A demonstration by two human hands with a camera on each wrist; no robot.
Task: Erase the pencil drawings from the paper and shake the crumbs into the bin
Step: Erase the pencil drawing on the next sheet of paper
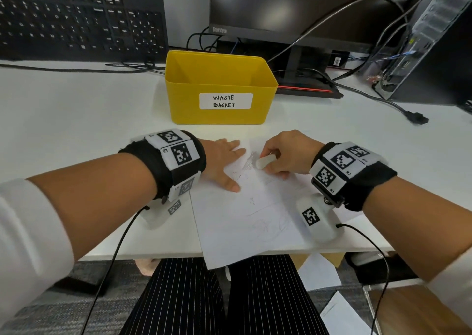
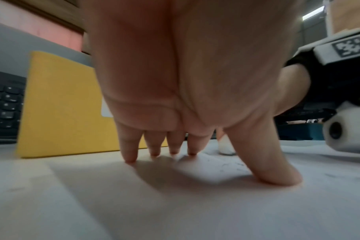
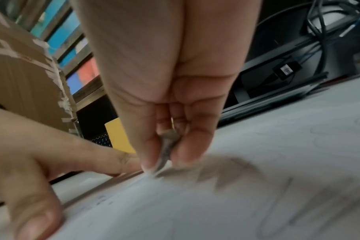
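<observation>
A white sheet of paper (image 1: 245, 214) with faint pencil drawings lies on the desk, its near corner hanging over the front edge. My left hand (image 1: 224, 163) presses flat on the sheet's upper left part, fingers straight and spread (image 2: 131, 154). My right hand (image 1: 278, 156) pinches a white eraser (image 1: 265, 161) and holds its tip on a grey scribble (image 1: 249, 161) near the sheet's top. In the right wrist view the eraser (image 3: 166, 152) shows between thumb and fingers, touching the paper (image 3: 236, 203). The yellow bin (image 1: 219, 115), labelled "waste basket", stands just behind the sheet.
A black keyboard (image 1: 76, 20) leans at the back left. A monitor (image 1: 293, 8) on its stand, a computer tower (image 1: 434, 41) and loose cables (image 1: 383, 100) fill the back right. Loose papers (image 1: 339, 317) lie on the floor below.
</observation>
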